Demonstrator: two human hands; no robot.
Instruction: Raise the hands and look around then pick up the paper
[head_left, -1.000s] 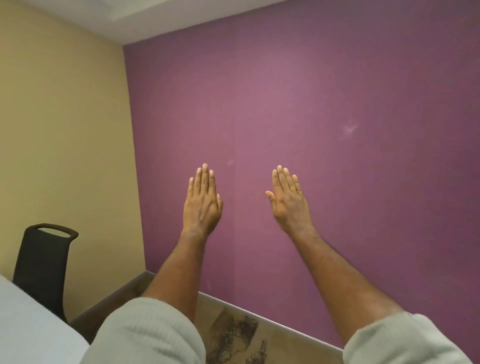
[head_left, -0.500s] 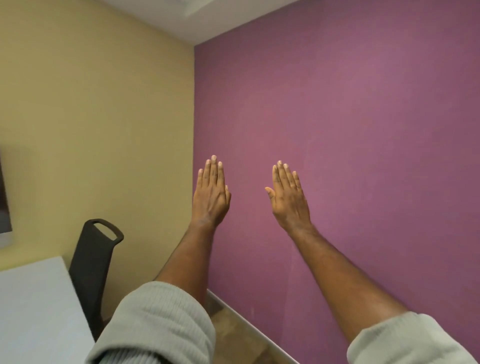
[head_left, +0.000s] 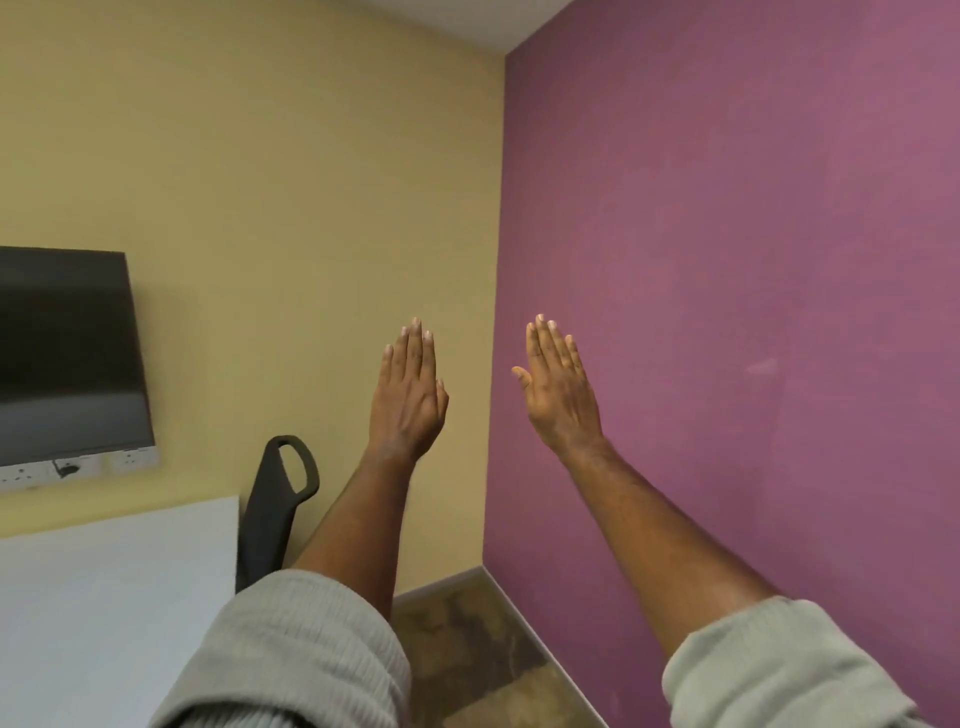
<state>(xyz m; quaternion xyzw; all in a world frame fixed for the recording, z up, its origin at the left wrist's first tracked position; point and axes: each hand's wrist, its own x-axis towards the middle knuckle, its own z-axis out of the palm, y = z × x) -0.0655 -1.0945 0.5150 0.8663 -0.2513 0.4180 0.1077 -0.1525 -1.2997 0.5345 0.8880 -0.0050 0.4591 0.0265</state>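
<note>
The person holds both arms out in front of the room corner, where the yellow wall (head_left: 260, 182) meets the purple wall (head_left: 753, 234). The left hand (head_left: 408, 400) is raised flat, fingers straight and together, grasping nothing; it shows just left of the corner. The right hand (head_left: 558, 395), equally released and empty, shows just right of the corner. Neither visibly touches a wall. Left of the corner stands a black chair (head_left: 275, 509), then a white worktop (head_left: 104, 597), with a dark screen (head_left: 67, 353) above it.
</note>
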